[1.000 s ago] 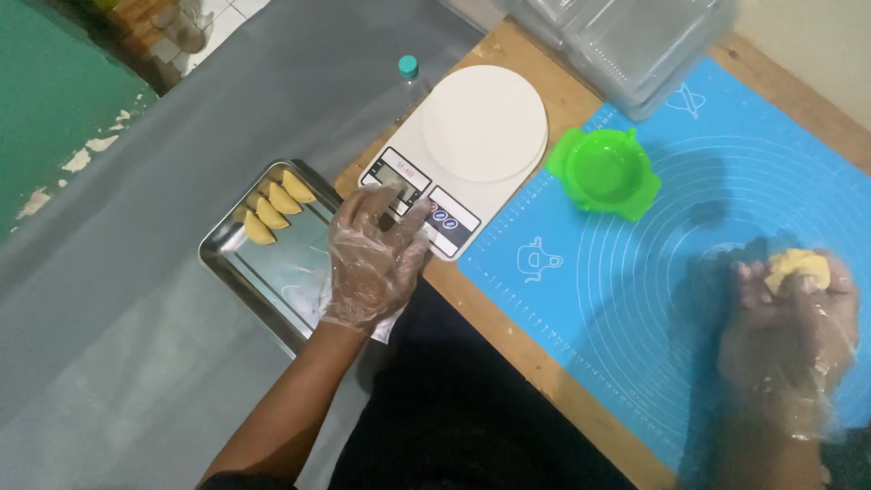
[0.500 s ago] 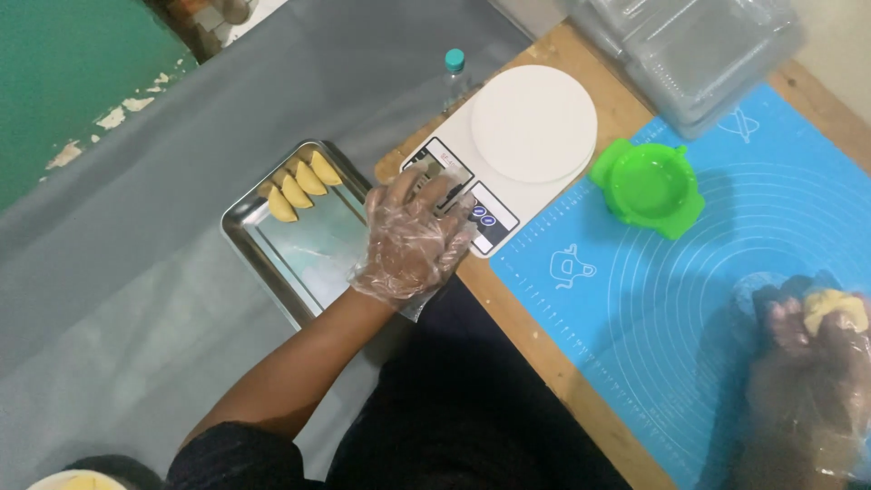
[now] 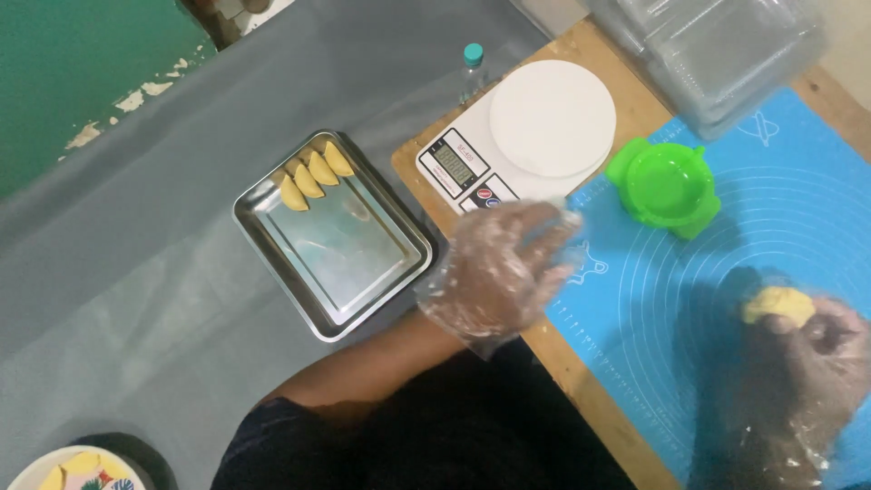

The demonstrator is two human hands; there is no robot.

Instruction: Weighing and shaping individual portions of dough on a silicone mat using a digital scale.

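Note:
My left hand point(image 3: 499, 272), in a clear plastic glove, hovers with fingers spread over the table's near edge, just in front of the white kitchen scale point(image 3: 522, 136) and at the left border of the blue silicone mat point(image 3: 671, 299). It holds nothing. My right hand point(image 3: 807, 354), also gloved, rests low on the mat at the right and grips a yellow lump of dough point(image 3: 778, 304). A green round dumpling press point(image 3: 667, 186) lies on the mat between the scale and my right hand.
A steel tray point(image 3: 349, 272) with several yellow folded pastries point(image 3: 313, 172) sits on the grey cloth left of the wooden table. A small bottle with a teal cap point(image 3: 472, 63) stands behind the scale. Clear plastic containers point(image 3: 717, 50) lie at the back right. A plate point(image 3: 77, 467) shows at bottom left.
My left hand has come off the scale's front panel and moved right toward the mat. The right hand keeps hold of the dough. The view has shifted.

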